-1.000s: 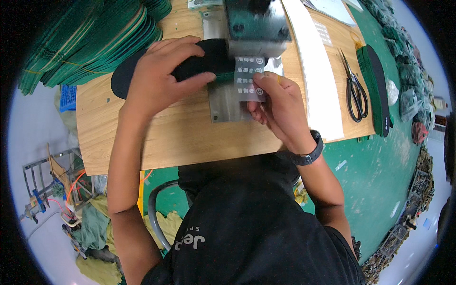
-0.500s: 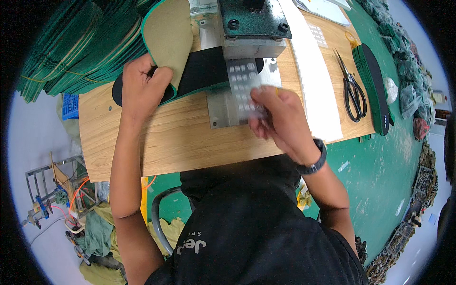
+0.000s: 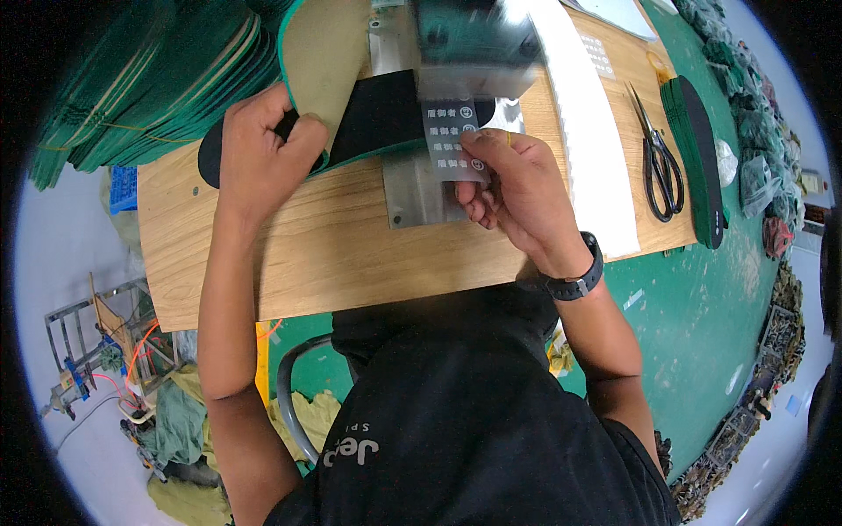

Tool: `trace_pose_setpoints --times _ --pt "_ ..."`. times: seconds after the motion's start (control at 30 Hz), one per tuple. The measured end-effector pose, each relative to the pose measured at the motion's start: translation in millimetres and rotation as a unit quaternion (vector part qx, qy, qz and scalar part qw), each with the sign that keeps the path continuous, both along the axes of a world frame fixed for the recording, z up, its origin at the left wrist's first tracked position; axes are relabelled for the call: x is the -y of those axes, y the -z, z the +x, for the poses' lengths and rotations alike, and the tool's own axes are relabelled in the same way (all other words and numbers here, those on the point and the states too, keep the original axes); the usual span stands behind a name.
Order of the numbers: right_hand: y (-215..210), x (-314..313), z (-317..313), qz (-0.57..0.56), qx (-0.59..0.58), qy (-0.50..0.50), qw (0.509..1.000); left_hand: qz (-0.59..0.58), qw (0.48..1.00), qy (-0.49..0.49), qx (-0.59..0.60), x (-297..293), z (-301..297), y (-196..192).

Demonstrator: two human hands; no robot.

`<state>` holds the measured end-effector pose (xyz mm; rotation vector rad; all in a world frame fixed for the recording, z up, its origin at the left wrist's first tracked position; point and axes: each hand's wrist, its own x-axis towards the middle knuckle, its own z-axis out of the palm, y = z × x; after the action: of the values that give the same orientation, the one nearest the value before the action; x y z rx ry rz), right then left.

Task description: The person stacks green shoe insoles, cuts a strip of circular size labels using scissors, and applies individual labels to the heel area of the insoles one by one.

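Observation:
My left hand (image 3: 266,158) is closed on the heel end of a black insole (image 3: 377,114) with a green edge, its thumb also against an upturned beige insole (image 3: 326,61) with a green rim. The black insole lies across a metal plate (image 3: 408,200), its far end beneath a blurred metal press head (image 3: 478,48). In my right hand (image 3: 524,188), thumb and fingers pinch a clear film strip (image 3: 451,151) printed with rows of white marks. The film's upper part lies over the insole, just in front of the press head.
Tall stacks of green insoles (image 3: 167,79) stand at the left. Black-handled scissors (image 3: 660,167) and a small insole stack (image 3: 693,158) lie on the right of the wooden table (image 3: 333,276). A long white sheet (image 3: 596,149) runs beside the press.
The film, blurred before, is now sharp and sits slightly higher with my right hand. The press head has turned from sharp to blurred. My left hand keeps its hold.

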<state>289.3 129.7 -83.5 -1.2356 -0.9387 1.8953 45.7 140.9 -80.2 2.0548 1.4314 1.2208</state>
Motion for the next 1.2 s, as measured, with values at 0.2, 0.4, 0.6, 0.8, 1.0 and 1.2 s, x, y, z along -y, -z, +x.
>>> trace_pose_setpoints --times 0.2,0.4,0.6,0.8,1.0,1.2 --pt "3.4 -2.4 -4.1 -0.009 0.009 0.012 1.0 0.001 0.999 0.02 -0.04 0.6 3.8 -2.9" --pt "1.5 1.1 -3.8 0.013 0.011 0.021 1.0 0.064 0.99 0.039 -0.12 -2.2 9.3 1.1" --pt "5.3 13.7 -3.8 0.074 0.044 -0.002 0.996 -0.019 0.979 0.007 -0.202 -1.1 15.5 -4.9" --pt "5.2 46.7 4.2 0.109 0.058 -0.022 0.992 0.021 0.98 0.012 -0.198 0.5 16.4 -6.1" --pt "5.1 47.5 30.7 0.058 0.03 0.148 0.987 -0.028 0.994 -0.055 -0.093 3.7 8.2 6.7" --pt "3.6 4.0 -0.8 0.048 0.03 0.017 0.998 -0.05 0.982 -0.062 0.173 1.2 1.2 0.3"
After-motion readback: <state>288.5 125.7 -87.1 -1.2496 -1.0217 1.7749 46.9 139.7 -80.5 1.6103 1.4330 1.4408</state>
